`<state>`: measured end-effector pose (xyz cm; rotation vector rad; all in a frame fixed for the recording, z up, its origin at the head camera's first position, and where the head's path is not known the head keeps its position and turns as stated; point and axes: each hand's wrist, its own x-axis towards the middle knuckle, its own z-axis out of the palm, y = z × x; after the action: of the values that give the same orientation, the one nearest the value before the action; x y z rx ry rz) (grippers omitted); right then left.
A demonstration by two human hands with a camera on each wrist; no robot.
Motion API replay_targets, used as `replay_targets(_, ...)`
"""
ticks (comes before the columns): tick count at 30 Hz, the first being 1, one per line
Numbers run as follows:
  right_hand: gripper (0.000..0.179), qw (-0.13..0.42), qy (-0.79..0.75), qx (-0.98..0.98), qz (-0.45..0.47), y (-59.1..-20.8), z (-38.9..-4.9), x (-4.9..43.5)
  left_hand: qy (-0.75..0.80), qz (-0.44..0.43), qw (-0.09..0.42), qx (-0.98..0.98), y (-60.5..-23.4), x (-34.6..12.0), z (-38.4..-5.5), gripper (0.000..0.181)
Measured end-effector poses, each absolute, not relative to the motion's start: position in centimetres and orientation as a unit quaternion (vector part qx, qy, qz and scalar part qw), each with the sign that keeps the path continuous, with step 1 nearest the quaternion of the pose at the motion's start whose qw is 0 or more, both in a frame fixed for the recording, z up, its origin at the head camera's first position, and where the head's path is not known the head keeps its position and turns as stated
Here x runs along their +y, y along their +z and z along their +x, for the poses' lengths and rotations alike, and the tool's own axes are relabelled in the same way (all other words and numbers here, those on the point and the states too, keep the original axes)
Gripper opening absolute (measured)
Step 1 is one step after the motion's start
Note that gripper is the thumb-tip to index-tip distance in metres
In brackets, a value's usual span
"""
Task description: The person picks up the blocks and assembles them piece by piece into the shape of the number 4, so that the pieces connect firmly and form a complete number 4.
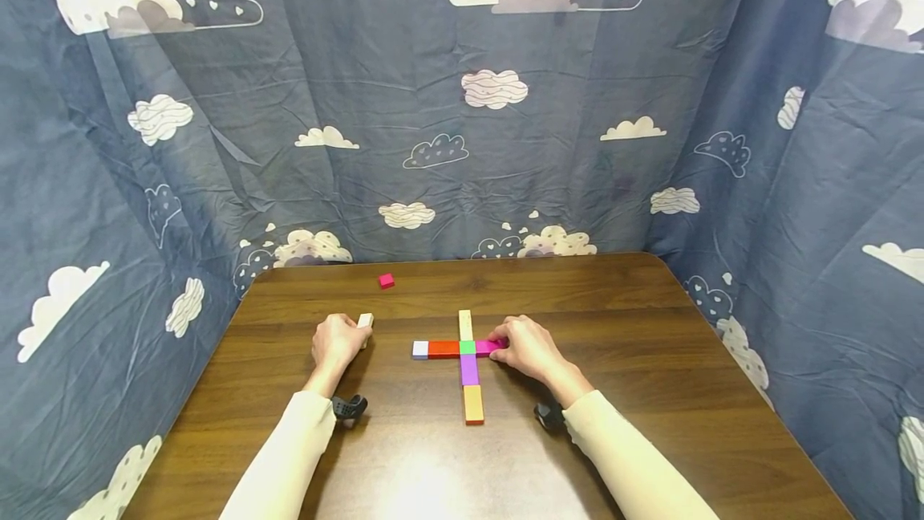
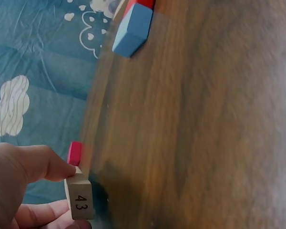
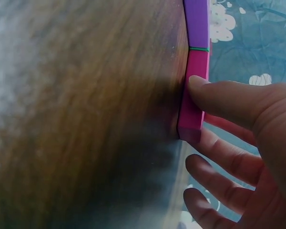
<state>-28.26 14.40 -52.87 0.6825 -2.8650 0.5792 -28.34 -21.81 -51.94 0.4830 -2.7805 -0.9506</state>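
Observation:
My left hand (image 1: 336,341) pinches a pale wooden block (image 2: 80,198) with the number 43 on its end, left of a cross of coloured blocks. My right hand (image 1: 530,350) grips a magenta block (image 3: 193,107) between thumb and fingers at the cross's right arm. That block lies against the green block (image 1: 468,347) in the centre. Left of the green one are a red block (image 1: 443,349) and a light blue block (image 1: 420,350). A cream block (image 1: 465,325) extends behind it. Towards me run a purple block (image 1: 470,370) and a yellow-orange block (image 1: 473,404).
A small pinkish-red block (image 1: 386,281) lies near the back edge of the brown wooden table (image 1: 650,424), apart from the cross. Behind the table hangs a dark blue curtain (image 1: 361,62) with cloud prints. Each wrist wears a dark band.

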Motion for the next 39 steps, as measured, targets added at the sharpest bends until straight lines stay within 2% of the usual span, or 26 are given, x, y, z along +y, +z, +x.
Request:
replay_targets(14, 0.024, 0.072, 0.198, -0.952, 0.224, -53.0, -28.1, 14.6, -0.323, 0.078, 0.075, -0.94, -51.4, -19.7, -29.6, 0.021)
replay_targets(39, 0.021, 0.074, 0.198, -0.95, 0.231, -52.9, -27.8, 14.5, -0.303, 0.034, 0.071, -0.95, -51.4, -15.5, -31.3, 0.013)
